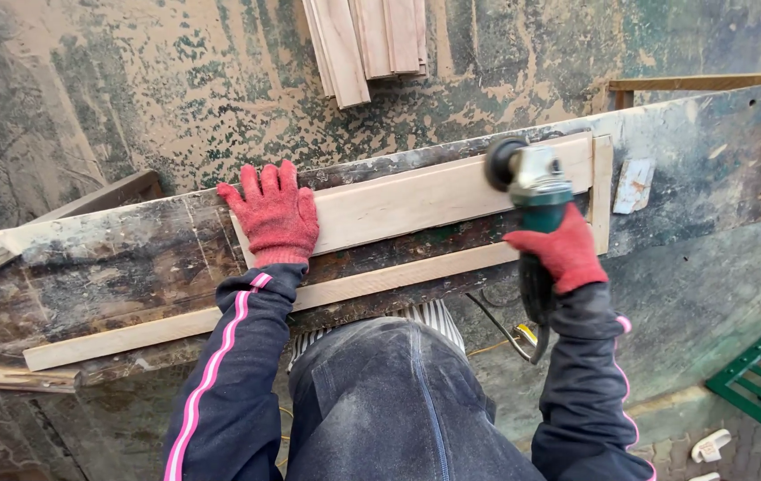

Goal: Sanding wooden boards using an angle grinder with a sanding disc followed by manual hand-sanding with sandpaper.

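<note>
Pale wooden board [416, 198], flat and unfinished, lies along the far edge of the worn workbench [113, 258], its long axis running left to right and rising slightly toward the right end. Left hand [272, 214], in a red glove, presses flat on its left end, fingers spread. Right hand [566, 254] is clamped around a green angle grinder [532, 183], whose disc meets the board's right part.

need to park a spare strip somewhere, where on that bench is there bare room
The dark workbench is bare left of the left hand, between the wide plank and the thin strip. Another bare stretch lies at the right end, past the pale scrap. The middle is crowded: the right hand holds the grinder at the plank.
</note>
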